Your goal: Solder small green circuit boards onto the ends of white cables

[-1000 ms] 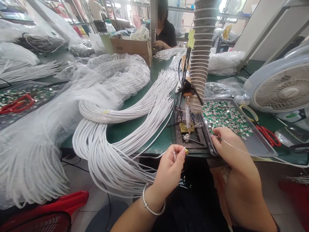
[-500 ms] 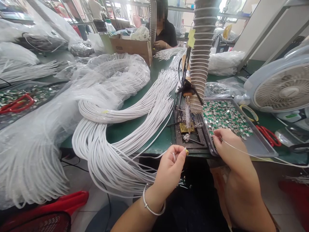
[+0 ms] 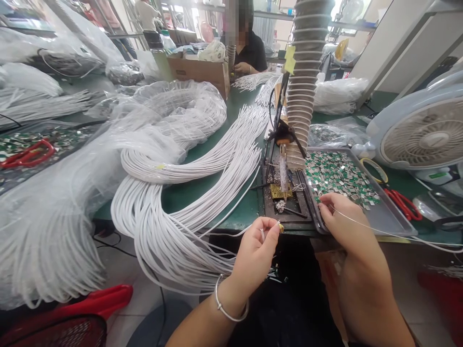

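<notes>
My left hand is closed in a pinch on the end of a white cable, just in front of the table edge. A small yellow bit shows at its fingertips; I cannot make out what it is. My right hand is closed, thumb against fingers, on a thin solder wire that trails off to the right. It hovers at the near left side of a grey tray of small green-and-silver circuit boards. Between and beyond the hands, a soldering iron hangs tip down in a stand over a yellow sponge.
A large bundle of white cables curves over the table's front edge at left, beside plastic-wrapped cables. A ribbed hose comes down behind the iron. At right are a fan and red-handled scissors. A co-worker sits opposite.
The view has shifted slightly, so the table and things on it sit a little farther right. Both hands keep nearly the same pose and grip.
</notes>
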A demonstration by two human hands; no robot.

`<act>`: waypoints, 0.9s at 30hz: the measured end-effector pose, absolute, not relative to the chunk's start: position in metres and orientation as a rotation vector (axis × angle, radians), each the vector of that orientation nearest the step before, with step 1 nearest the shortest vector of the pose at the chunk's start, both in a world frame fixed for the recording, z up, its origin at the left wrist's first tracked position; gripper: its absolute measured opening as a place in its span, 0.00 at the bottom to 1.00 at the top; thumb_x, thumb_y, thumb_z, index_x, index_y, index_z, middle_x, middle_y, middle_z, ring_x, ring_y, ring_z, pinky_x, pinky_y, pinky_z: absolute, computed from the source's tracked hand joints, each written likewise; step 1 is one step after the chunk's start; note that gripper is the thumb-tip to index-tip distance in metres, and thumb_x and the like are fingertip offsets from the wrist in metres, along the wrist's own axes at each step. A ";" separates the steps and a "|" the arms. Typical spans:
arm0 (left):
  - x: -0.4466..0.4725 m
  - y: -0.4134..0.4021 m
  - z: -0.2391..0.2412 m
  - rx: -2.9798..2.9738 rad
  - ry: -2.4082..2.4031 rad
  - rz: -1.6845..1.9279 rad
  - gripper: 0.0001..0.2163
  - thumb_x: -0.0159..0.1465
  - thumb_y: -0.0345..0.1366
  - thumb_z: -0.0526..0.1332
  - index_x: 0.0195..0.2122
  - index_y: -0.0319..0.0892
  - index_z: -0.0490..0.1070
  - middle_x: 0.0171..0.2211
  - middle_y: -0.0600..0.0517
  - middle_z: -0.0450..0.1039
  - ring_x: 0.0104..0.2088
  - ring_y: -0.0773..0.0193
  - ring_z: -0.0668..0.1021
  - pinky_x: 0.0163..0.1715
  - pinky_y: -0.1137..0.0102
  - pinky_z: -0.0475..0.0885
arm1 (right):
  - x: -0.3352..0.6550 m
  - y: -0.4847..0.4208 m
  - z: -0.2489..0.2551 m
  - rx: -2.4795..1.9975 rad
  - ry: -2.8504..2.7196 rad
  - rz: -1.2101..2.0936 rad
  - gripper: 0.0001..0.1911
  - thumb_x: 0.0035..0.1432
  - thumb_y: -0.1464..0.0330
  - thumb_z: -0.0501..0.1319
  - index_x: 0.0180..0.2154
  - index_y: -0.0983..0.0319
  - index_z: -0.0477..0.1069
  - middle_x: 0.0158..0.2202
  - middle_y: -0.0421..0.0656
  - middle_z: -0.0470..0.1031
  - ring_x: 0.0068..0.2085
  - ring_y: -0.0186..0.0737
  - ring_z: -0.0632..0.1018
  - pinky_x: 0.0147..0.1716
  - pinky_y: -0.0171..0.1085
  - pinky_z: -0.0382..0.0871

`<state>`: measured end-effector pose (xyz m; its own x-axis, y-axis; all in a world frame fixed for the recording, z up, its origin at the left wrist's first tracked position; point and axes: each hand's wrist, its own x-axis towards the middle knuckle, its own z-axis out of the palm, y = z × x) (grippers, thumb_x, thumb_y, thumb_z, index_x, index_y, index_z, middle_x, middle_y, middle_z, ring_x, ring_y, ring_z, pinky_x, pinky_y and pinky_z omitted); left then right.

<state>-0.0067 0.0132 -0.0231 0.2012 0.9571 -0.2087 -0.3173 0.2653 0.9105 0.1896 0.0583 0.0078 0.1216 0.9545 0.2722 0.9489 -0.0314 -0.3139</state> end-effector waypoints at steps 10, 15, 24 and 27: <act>-0.004 0.015 -0.020 0.879 0.973 1.067 0.12 0.62 0.46 0.58 0.32 0.41 0.64 0.17 0.62 0.52 0.18 0.75 0.55 0.17 0.76 0.49 | 0.172 0.042 0.011 -1.565 -1.716 0.080 0.03 0.54 0.70 0.54 0.34 0.58 0.65 0.29 0.41 0.72 0.30 0.37 0.74 0.32 0.36 0.69; 0.000 0.018 -0.011 0.851 0.956 1.123 0.10 0.60 0.41 0.59 0.30 0.40 0.64 0.21 0.59 0.60 0.17 0.76 0.56 0.17 0.76 0.51 | 0.151 0.027 0.012 -1.306 -1.833 0.277 0.04 0.58 0.73 0.53 0.33 0.59 0.64 0.30 0.40 0.69 0.32 0.34 0.73 0.32 0.33 0.68; 0.005 0.018 0.003 0.868 0.943 1.225 0.07 0.59 0.33 0.59 0.25 0.40 0.64 0.36 0.51 0.69 0.22 0.75 0.64 0.20 0.76 0.58 | 0.133 0.024 0.011 -1.185 -1.803 0.365 0.06 0.57 0.76 0.53 0.32 0.59 0.64 0.30 0.39 0.68 0.31 0.32 0.71 0.30 0.31 0.68; 0.006 0.018 0.005 0.874 0.933 1.229 0.07 0.58 0.33 0.60 0.25 0.40 0.63 0.35 0.51 0.69 0.24 0.74 0.67 0.22 0.76 0.60 | 0.132 0.024 0.009 -1.190 -1.758 0.408 0.06 0.57 0.76 0.54 0.33 0.59 0.65 0.31 0.39 0.69 0.30 0.32 0.72 0.29 0.31 0.68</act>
